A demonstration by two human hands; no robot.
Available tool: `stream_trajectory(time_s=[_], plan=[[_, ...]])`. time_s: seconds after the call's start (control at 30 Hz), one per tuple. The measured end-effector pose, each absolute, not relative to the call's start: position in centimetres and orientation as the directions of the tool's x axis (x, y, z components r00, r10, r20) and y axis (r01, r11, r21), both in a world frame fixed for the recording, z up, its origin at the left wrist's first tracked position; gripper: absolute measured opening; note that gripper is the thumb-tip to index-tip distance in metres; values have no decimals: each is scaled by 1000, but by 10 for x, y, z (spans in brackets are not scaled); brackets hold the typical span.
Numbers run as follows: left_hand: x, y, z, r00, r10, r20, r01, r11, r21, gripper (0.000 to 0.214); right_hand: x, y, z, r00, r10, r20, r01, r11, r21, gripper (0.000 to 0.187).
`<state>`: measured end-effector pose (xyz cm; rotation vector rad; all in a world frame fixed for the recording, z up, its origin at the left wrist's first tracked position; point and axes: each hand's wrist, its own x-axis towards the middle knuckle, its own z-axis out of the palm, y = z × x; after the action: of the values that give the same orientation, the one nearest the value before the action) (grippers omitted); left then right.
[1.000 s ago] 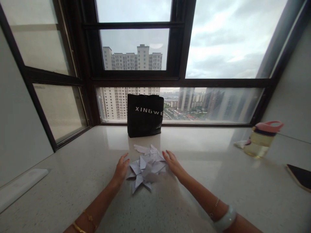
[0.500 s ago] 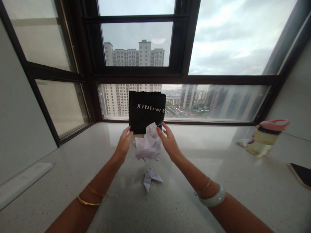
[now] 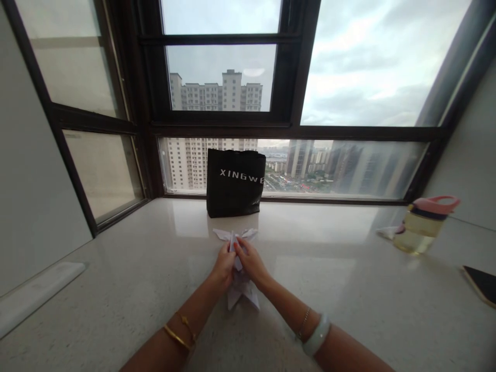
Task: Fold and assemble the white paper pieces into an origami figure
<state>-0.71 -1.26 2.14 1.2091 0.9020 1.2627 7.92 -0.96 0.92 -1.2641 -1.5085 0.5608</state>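
My left hand point(image 3: 223, 265) and my right hand point(image 3: 251, 262) meet over the middle of the counter, fingers closed on a folded white paper point(image 3: 232, 241) pinched between them. Its narrow pointed part stands up between my fingertips; much of the rest is hidden by the hands. Behind it, more folded white paper point(image 3: 221, 234) spreads out on both sides, and I cannot tell whether it joins the held piece. Nearer to me, a folded paper piece point(image 3: 242, 299) with two pointed ends lies below my hands.
A black bag point(image 3: 234, 199) with white lettering stands at the window behind my hands. To the right are a bottle point(image 3: 420, 227) with a pink lid and a dark flat object point(image 3: 482, 283). A long white strip point(image 3: 42, 292) lies at the left on the pale counter point(image 3: 155, 289).
My hands were apart around a heap of folded paper against the bag. They have come together, nearer to me, and closed on folded paper; the heap is lower and spread out.
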Motion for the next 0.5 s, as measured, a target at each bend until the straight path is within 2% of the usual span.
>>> stream_trajectory(time_s=[0.07,0.13,0.23,0.33,0.4,0.5], plan=[[0,-12,54,107,990,87,-376,-40,926,32,72,-7,36,150,870,470,343,400,-850,40],[-9,-13,91,123,987,105,-440,-41,897,36,77,-8,70,206,841,500,278,440,-854,44],[-42,-20,131,-12,987,160,-358,-153,921,38,104,-18,114,293,723,625,326,539,-777,45],[-84,-27,131,-140,968,209,-222,-236,946,41,141,-28,124,370,611,700,457,536,-710,43],[-104,-25,109,-209,962,175,-175,-213,961,44,162,-29,108,364,650,667,505,464,-728,44],[-106,-15,58,-164,985,48,-106,-66,992,45,169,-23,59,320,789,524,515,319,-795,53]])
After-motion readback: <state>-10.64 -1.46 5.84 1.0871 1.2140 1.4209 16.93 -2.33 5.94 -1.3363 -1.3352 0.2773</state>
